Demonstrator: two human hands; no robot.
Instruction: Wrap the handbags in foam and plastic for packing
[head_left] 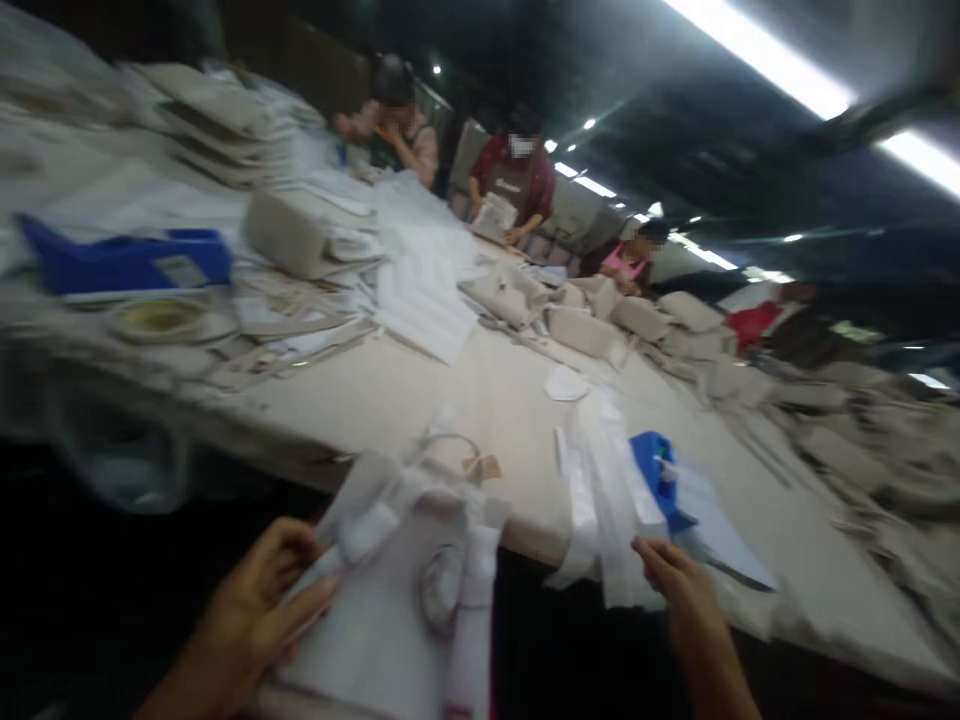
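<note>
At the table's near edge, my left hand (259, 610) grips the left side of a pale bag-like piece (382, 620), with white wrapped strips and a thin loop on its top. Farther right, my right hand (675, 575) has its fingers pinched at the lower end of white plastic strips (607, 490) that hang over the edge. Just behind those strips stands a blue tape dispenser (656, 475). A small brown tag (482, 467) lies by the loop. Motion blurs the view.
On the table (322, 400) are a larger blue dispenser (135, 260) and a round roll (161, 317) at left, white sheets (424, 280) mid-table, and beige bags (585, 335) heaped to the right. Several people sit or stand beyond, one in a brown apron (510, 190).
</note>
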